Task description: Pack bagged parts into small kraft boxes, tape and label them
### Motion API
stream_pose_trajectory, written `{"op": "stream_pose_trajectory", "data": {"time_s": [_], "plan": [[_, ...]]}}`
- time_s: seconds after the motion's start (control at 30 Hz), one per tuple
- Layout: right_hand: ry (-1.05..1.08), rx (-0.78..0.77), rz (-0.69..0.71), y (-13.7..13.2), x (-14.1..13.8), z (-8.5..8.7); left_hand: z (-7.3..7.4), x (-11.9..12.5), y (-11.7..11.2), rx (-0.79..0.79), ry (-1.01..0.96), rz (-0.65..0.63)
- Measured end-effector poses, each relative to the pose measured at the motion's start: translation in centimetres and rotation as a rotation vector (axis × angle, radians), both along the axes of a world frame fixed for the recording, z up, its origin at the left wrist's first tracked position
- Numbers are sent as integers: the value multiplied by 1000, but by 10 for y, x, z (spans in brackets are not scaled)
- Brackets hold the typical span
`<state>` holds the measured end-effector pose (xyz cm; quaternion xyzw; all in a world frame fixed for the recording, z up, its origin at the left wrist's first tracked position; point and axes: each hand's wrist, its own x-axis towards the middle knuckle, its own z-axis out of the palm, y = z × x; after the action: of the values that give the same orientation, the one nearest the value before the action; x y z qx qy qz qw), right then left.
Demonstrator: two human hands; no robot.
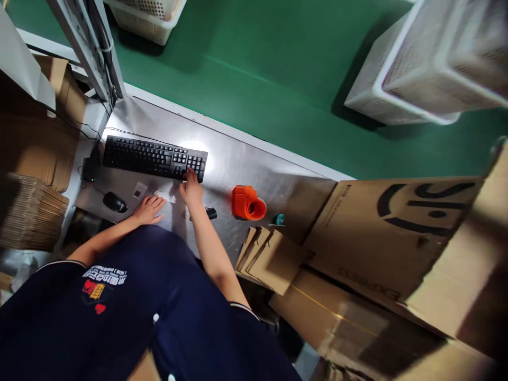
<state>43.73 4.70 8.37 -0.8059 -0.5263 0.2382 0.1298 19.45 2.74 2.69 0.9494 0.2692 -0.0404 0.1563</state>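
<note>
Landmark: keyboard (154,159), black, lying on the metal counter (230,164) along its far side, in front of the person.

Right hand (192,189): over the number pad at the keyboard's right end, fingers loosely bent and slightly spread, tips at the keys. Left hand (148,210): palm down on the near side of the keyboard, fingers spread, tips at a white slip (166,197). Slip lies flat between the keyboard and the person; its print is too small to read.

Also on the near side of the keyboard: mouse (115,202), black, by the left end; small clear packet (139,190) with a dark patch, between mouse and slip; black item (211,213), beyond the right end, partly hidden by the right forearm, kind unclear.

Right of the keyboard, in order: orange device (248,203) with a round opening; small teal item (280,218); folded cardboard (273,256), nearer the person; large carton (381,227), well apart, with black print.

Beyond the keyboard: green surface (254,79) carrying white baskets, one group (148,24) behind the keyboard, another (381,84) far to the right.
</note>
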Motion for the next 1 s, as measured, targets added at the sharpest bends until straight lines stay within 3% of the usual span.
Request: {"op": "stream_pose_trajectory", "data": {"time_s": [0.2,0.37,0.53,0.77,0.87,1.0], "plan": [[62,-48,-2,-7,-4,-6,2,0,0,-16,5,-5],[79,40,-66,-22,-6,-9,0,-1,1,-27,12,0],[133,-20,-88,-27,-6,-14,-3,-1,2,-15,9,-4],[131,177,-378,-23,14,-33,-2,0,1,-25,10,5],[153,189,-340,-22,24,-35,0,0,1,-32,6,15],[143,148,-164,-10,26,-24,1,1,1,-52,26,14]]}}
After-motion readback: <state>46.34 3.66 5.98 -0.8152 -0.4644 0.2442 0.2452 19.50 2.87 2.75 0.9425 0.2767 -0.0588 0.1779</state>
